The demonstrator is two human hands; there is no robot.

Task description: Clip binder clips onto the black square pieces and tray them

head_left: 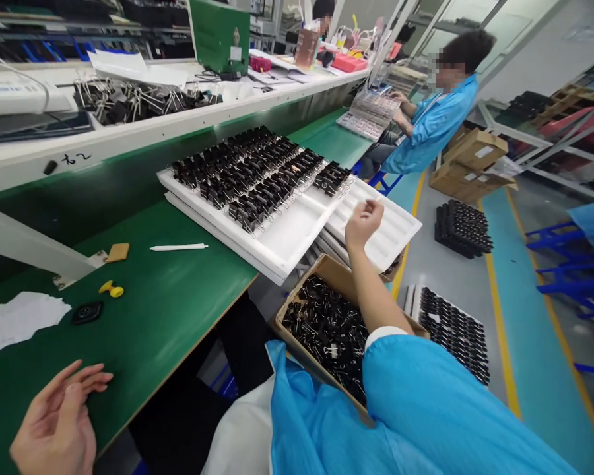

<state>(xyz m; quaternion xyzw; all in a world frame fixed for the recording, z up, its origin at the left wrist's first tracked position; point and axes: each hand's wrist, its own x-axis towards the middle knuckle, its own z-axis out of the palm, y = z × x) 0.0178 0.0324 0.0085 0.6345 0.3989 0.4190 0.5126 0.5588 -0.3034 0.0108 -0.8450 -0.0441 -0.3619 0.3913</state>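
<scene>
My right hand [363, 224] reaches over a white foam tray [393, 224] at the right, its fingers curled together; anything between them is too small to make out. Beside it, black binder clips [331, 178] stand near the corner of another white tray [297, 231], which carries several rows of them. Below my right forearm, a cardboard box [301, 346] holds a loose heap of black clips [327, 323]. At the lower left, my left hand [62, 419] hovers palm up by the green table [178, 316], fingers apart and holding nothing.
A white pen [179, 247], a yellow pad [118, 252], a yellow object [111, 289], a black watch-like object [86, 313] and white paper [20, 323] lie on the table. A white shelf [143, 128] runs above. A person in blue [433, 122] sits farther along.
</scene>
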